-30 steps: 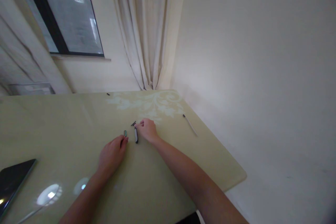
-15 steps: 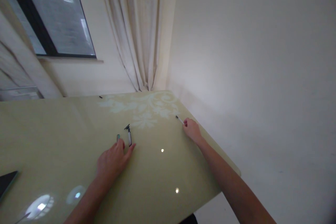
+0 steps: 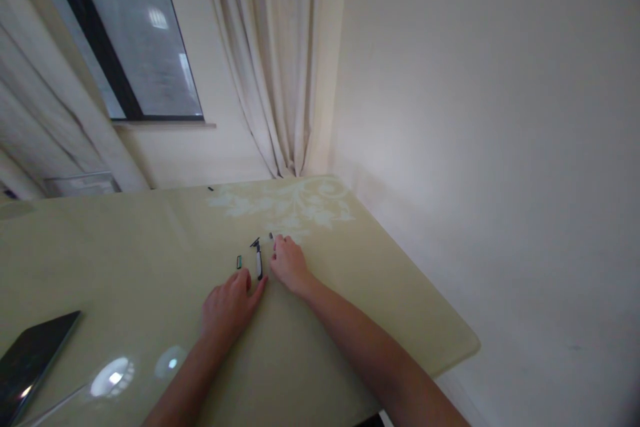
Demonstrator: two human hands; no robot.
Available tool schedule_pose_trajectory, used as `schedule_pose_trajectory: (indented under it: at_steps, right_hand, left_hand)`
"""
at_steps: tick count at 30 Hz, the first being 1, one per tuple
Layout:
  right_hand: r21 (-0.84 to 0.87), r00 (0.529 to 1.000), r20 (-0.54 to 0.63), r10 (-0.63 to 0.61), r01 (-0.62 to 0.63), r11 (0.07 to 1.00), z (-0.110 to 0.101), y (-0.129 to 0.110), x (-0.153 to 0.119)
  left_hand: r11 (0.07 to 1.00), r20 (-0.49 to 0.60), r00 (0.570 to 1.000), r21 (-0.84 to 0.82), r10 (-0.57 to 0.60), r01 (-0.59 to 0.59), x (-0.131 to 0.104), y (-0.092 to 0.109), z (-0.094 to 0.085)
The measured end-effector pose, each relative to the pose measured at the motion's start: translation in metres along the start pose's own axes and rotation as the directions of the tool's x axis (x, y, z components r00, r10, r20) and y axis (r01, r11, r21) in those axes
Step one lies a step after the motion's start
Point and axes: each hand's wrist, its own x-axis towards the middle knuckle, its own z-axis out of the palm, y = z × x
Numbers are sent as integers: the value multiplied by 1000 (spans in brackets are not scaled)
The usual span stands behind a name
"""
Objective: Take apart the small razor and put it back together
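On the pale green table lies a razor (image 3: 259, 263), its head pointing away and its light handle towards me. A small dark rectangular piece with a green part (image 3: 239, 261) rests to its left. My left hand (image 3: 230, 301) is just below both, thumb and fingers apart, the thumb near the handle's end. Right of the razor, my right hand (image 3: 290, 263) is closed on a small pale stick (image 3: 271, 237) with a dark tip, mostly hidden by the fingers.
A dark flat device (image 3: 37, 360) lies on the table (image 3: 125, 267) at the left, with a thin cable (image 3: 63, 403) beside it. A small dark bit (image 3: 211, 189) sits near the far edge. Curtains (image 3: 280, 67), a window and a wall stand behind.
My right hand has moved left with the pale stick, from near the table's right edge to beside the razor. My left hand has drawn back slightly from the small rectangular piece. The view has shifted left.
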Motion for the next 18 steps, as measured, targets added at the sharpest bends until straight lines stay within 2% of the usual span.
schedule_pose_trajectory:
  at_steps: [3,9,11,14,18]
  right_hand:
    - [70,999,-20,-42,43,997,-9,19,-8]
    - [265,995,-18,-102,103,959,-43,94,-38]
    - [330,998,-39,-56,66,942,-48,108,-42]
    - [342,999,-32,1,10,940,-50,106,-43]
    - [186,999,47,1,-9,983,-51,88,-48]
  left_hand:
    - [1000,-4,1000,11,-17,17,0,-1,2]
    - [999,22,999,-33,24,-23,-5,-6,0]
    - [998,58,998,-55,16,-13,-6,-6,-1]
    - [1000,75,997,-26,-5,7,-7,-3,0]
    - [998,56,998,59,-6,3,-7,6,2]
